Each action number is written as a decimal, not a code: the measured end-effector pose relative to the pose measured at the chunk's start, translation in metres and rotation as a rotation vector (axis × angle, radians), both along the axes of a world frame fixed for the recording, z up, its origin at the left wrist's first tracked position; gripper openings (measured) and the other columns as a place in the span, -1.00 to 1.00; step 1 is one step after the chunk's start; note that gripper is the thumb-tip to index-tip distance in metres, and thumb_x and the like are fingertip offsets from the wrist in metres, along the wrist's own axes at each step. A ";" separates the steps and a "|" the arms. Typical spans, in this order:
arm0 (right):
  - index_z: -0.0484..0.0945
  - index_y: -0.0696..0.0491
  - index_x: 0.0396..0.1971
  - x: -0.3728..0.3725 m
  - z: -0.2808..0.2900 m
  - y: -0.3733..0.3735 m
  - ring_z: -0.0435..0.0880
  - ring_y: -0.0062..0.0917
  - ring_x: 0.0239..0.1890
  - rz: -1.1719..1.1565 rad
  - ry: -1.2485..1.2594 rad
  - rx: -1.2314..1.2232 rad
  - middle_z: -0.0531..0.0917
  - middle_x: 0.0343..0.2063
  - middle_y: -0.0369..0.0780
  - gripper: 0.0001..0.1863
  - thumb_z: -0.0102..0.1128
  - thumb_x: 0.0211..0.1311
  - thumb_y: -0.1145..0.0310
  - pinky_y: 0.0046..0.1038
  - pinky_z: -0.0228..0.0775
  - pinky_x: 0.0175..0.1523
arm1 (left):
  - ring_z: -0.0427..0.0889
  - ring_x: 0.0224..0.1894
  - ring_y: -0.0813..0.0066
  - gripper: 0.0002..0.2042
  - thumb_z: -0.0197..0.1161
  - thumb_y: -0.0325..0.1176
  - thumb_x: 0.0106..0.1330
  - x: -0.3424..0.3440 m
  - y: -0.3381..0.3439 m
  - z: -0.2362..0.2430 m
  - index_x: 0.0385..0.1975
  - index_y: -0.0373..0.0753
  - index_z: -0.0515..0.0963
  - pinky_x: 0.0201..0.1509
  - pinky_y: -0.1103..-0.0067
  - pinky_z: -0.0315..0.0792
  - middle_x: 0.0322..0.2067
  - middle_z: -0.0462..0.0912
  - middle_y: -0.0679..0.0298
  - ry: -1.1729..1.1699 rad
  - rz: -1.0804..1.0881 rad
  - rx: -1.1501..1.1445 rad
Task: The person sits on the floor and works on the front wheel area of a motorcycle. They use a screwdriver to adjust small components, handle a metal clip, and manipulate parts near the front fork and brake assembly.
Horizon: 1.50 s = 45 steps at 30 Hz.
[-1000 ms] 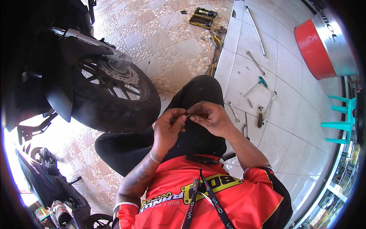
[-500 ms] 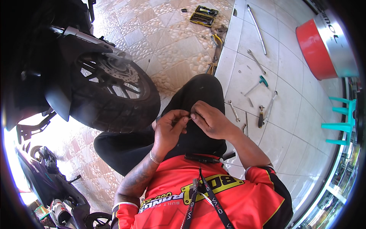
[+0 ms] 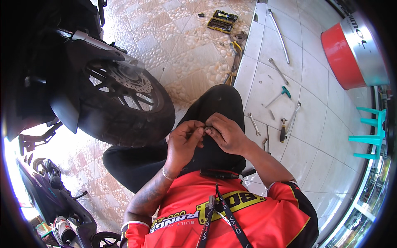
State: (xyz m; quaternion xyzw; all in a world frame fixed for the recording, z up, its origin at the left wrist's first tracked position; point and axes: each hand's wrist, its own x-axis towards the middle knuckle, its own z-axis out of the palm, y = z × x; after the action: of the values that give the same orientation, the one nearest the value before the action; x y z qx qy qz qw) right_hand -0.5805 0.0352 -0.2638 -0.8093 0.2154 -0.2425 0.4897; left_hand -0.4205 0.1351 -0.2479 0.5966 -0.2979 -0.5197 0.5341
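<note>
Above my lap, my left hand and my right hand meet fingertip to fingertip. Both are closed in a pinch around something tiny between them, too small and covered to name. A bracelet circles my left wrist. Ahead and to the left stands a motorcycle wheel with a black tyre and a drilled brake disc; neither hand touches it. To my right on the pale tiles lie a green T-handle tool, a screwdriver and several spanners.
A long metal bar lies at the far right. Beyond my knee are an opened bit case and yellow-handled pliers. A red and silver drum and a turquoise stool stand right. Another motorcycle is at lower left.
My right hand's fingers have shifted slightly around the pinch, and the view has tilted a little. Both hands stay together above my lap; the tools have not moved.
</note>
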 end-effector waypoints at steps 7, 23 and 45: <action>0.54 0.10 -0.19 0.009 0.003 -0.012 0.66 -0.29 -0.28 -0.157 -0.208 -0.269 0.61 -0.25 -0.17 -0.81 0.31 0.22 0.45 -0.36 0.54 -0.21 | 0.51 -0.51 0.75 -0.83 0.26 -0.40 0.41 0.007 -0.008 0.017 -0.13 -0.36 0.61 -0.47 0.73 0.41 -0.48 0.62 0.37 -0.113 -0.052 0.011; 0.50 0.14 -0.43 0.000 0.001 0.006 0.59 -0.30 -0.39 -0.072 0.180 0.711 0.53 -0.50 -0.20 -0.64 0.06 0.45 0.14 -0.31 0.40 -0.35 | 0.50 -0.57 0.73 -0.86 0.22 -0.42 0.42 0.008 -0.005 0.006 -0.20 -0.37 0.61 -0.50 0.71 0.38 -0.49 0.63 0.33 -0.230 -0.211 0.068; 0.44 0.14 -0.31 -0.007 -0.008 -0.002 0.57 -0.17 -0.36 -0.010 -0.112 -0.175 0.52 -0.40 -0.11 -0.89 0.12 0.36 0.42 -0.24 0.43 -0.31 | 0.47 -0.57 0.74 -0.86 0.20 -0.42 0.43 0.004 0.001 -0.003 -0.21 -0.38 0.61 -0.51 0.73 0.36 -0.49 0.63 0.33 -0.087 -0.219 0.069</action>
State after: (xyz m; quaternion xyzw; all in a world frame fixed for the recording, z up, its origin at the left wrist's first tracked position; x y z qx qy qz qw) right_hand -0.5874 0.0336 -0.2720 -0.8329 0.1699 -0.3078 0.4274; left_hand -0.4169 0.1364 -0.2508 0.6005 -0.3660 -0.5586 0.4397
